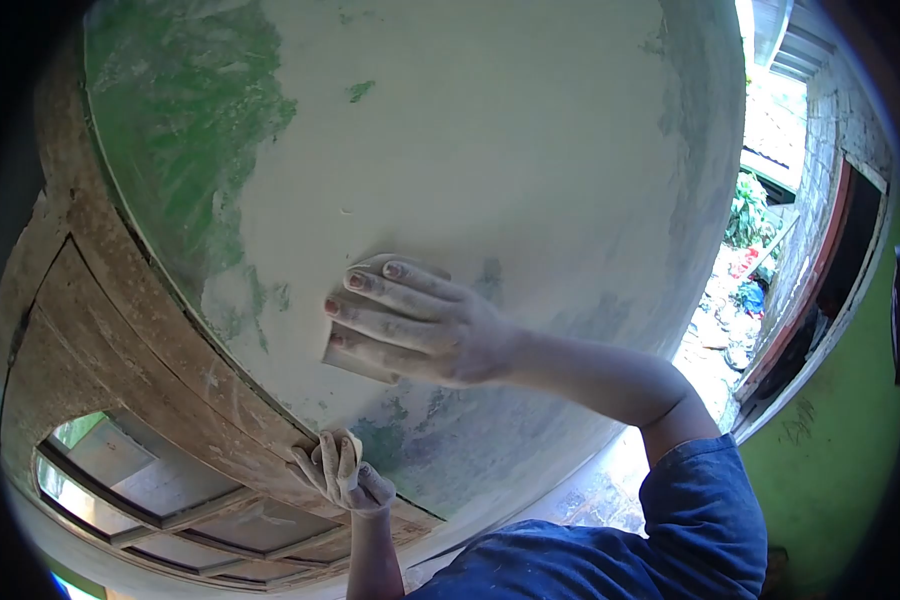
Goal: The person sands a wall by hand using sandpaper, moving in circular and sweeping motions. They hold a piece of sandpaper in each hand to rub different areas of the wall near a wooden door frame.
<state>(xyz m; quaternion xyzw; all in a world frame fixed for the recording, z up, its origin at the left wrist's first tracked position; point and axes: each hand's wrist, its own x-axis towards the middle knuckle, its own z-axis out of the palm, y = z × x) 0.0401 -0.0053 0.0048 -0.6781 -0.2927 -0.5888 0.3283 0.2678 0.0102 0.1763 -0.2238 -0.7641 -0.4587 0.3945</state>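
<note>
A sheet of sandpaper (358,358) lies pressed against the wall (470,150) under my right hand (425,325). The fingers of that hand are stretched over the sheet, and its edges show beyond them. Pale dust coats the fingers and the back of the hand. Lower down, my left hand (345,478) is raised with bent fingers at the edge of the wooden frame (260,405). It is dusty too. Something pale shows at its fingers, but I cannot make out what it is. The wall is mostly whitish, with green paint (185,110) showing at the left.
Along the left side runs a worn wooden panel with glass panes (170,470). To the right, a bright opening shows plants (748,212) and scattered items on the ground outside. A green wall (830,480) stands at the far right, beside a window opening with a reddish frame (815,285).
</note>
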